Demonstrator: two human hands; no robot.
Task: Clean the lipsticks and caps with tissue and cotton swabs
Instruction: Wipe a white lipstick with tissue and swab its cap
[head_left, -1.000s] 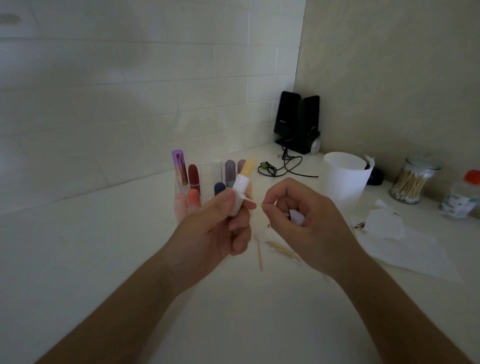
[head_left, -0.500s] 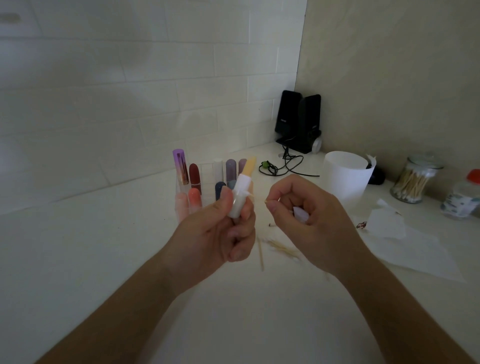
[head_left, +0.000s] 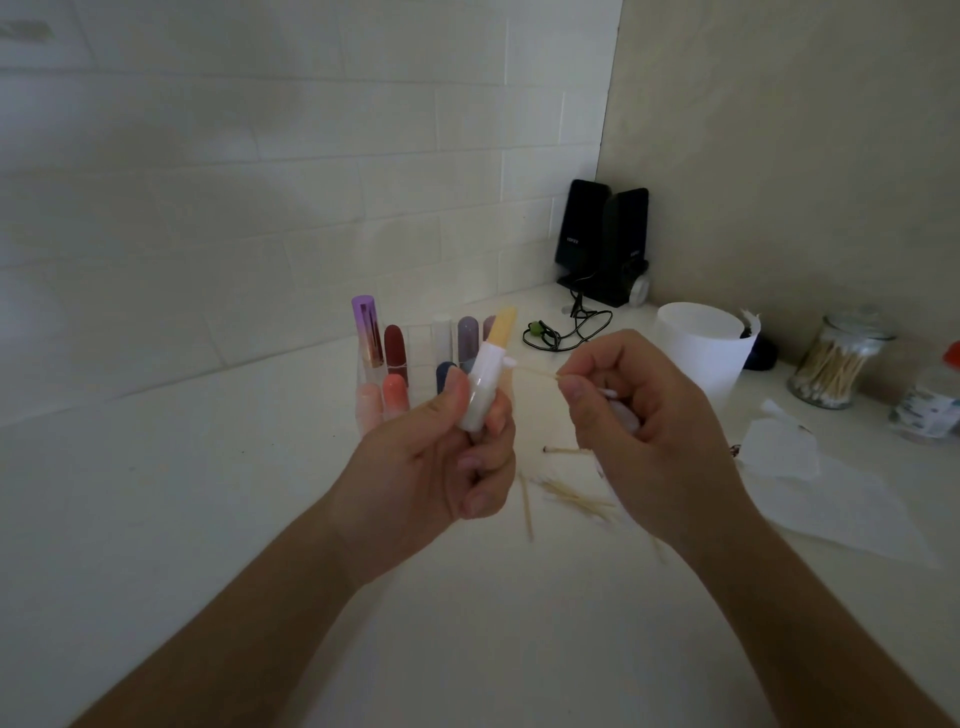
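The left hand (head_left: 441, 467) grips a yellow lipstick (head_left: 485, 374) upright by its white tube, just left of the right hand (head_left: 649, 431). The right hand pinches a cotton swab (head_left: 535, 371), whose tip touches the tube's collar. Swabbing the collar seems to be the step in hand. Next, the tip likely needs to work lightly around the rim.

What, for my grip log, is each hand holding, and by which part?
The left hand grips the yellow lipstick by its lower tube; the right hand pinches a cotton swab by its stick.
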